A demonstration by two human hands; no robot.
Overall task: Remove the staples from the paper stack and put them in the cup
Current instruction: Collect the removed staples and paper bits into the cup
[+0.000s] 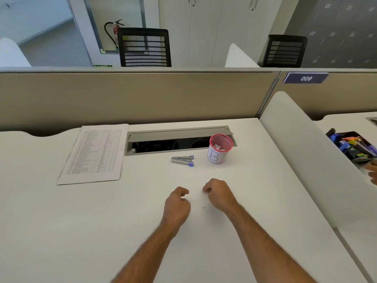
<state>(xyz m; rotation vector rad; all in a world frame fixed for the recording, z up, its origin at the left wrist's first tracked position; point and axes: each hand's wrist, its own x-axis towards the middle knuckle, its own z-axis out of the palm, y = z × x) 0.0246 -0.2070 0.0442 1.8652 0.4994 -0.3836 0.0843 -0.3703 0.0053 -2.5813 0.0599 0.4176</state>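
The paper stack [93, 154], a printed table on top, lies flat at the far left of the white desk [81, 221]. A pink mesh cup [220, 149] with a white handwritten label stands at the back right, scraps of paper inside. A metal staple remover [182, 160] with blue tips lies left of the cup. One tiny loose staple [203, 207] sits on the desk between my wrists. My left hand [177, 203] rests on the desk with curled fingers. My right hand [218, 194] is curled too, its fingertips together and touching the desk. Any staple inside either hand is too small to see.
An open cable hatch [179, 139] runs along the back of the desk behind the cup. A beige partition [142, 94] closes the far side and a white divider [302, 160] the right. Beyond the divider sit a black stationery tray [355, 146] and another person's hand [374, 172].
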